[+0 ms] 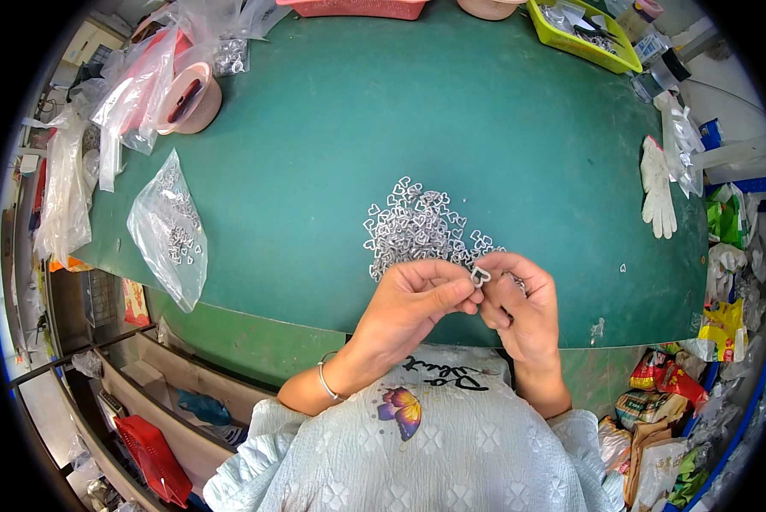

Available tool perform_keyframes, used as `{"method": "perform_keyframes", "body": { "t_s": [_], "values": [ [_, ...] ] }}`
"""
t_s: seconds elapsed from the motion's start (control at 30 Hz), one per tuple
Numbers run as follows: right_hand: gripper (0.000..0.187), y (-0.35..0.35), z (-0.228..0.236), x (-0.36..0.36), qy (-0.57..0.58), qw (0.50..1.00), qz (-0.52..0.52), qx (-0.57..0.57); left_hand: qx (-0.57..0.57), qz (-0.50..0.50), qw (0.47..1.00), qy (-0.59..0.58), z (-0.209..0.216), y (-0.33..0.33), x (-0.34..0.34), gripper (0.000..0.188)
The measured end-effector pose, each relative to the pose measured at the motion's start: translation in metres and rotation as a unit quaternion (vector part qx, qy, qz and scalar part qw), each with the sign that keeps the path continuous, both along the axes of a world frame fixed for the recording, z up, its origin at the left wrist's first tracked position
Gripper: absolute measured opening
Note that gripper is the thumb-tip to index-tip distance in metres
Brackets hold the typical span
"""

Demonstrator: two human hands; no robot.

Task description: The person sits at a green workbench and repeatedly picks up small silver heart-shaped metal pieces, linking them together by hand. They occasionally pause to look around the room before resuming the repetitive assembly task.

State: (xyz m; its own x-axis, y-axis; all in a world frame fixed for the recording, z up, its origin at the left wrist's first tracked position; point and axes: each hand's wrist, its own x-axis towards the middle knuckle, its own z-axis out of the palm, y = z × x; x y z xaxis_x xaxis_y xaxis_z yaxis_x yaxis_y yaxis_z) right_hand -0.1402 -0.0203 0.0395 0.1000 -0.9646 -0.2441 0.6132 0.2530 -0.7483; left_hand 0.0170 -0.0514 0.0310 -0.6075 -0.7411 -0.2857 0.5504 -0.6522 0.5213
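My left grip (415, 294) pinches a silver heart-shaped link (480, 276), right grip (530, 311) curls around other links (519, 284); slack fingertips could drop it into the link pile (413, 229).

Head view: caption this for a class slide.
Left hand and right hand meet at a heart-shaped piece near similar pieces piled on a green table.

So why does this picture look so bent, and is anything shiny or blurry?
Head view throughout: the fisheye lens bows the green table and leaves black corners; pale glare streaks the clear bag at left; the heart-shaped piece at the left hand looks fairly sharp.
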Motion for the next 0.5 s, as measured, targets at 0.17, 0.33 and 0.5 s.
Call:
{"method": "perform_keyframes", "body": {
  "t_s": [0.17, 0.33, 0.5],
  "values": [
    [0.011, 0.0001, 0.0001, 0.0009, 0.011, 1.0, 0.005, -0.025, -0.026, -0.003, 1.0, -0.007, 0.0028, 0.0024, 0.0014, 0.014],
    [0.01, 0.004, -0.0024, 0.0037, 0.023, 0.999, -0.022, -0.039, -0.031, 0.004, 0.999, -0.021, 0.0062, 0.0046, 0.002, 0.015],
    [0.007, 0.0055, -0.0002, 0.0027, 0.105, 0.99, -0.048, -0.077, -0.03, 0.003, 0.999, -0.032, 0.0089, 0.0052, 0.001, 0.015]
  ]
}}
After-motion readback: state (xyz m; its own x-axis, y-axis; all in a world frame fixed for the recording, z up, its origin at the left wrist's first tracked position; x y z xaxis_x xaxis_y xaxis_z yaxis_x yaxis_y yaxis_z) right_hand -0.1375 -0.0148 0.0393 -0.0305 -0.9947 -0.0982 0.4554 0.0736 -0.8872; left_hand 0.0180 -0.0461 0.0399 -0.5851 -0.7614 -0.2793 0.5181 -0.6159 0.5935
